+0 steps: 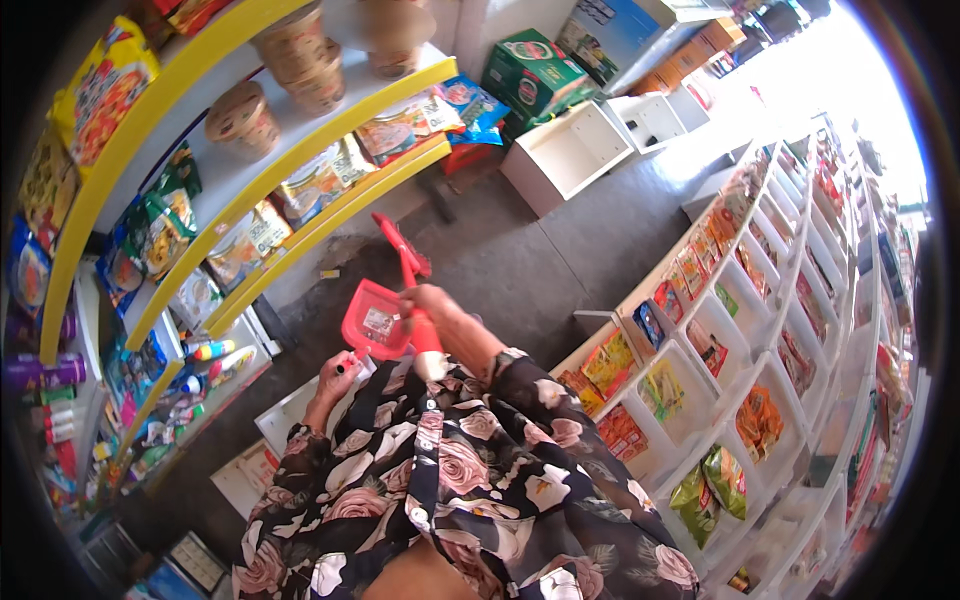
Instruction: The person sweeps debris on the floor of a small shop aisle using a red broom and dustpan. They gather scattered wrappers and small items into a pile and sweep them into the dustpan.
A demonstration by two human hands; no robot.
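Note:
My right hand (435, 304) is closed around the red handle of a small broom (405, 251), its red head angled towards the upper left. Just left of that hand, a red plastic container (360, 307), perhaps a dustpan or tub, holds a packet or label bearing print (379, 324). My left hand (341, 371) is at the container's lower edge, its fingers curled around a small dark-ended object and something pale that I cannot identify. A thick red and white shaft (427, 349) points down towards my floral shirt.
Yellow-edged shelves (322, 142) with cups and snack bags curve along the left. White bins (675, 390) of packaged snacks line the right. Open white boxes (574, 154) and a green carton (532, 75) stand ahead on the dark floor (540, 262).

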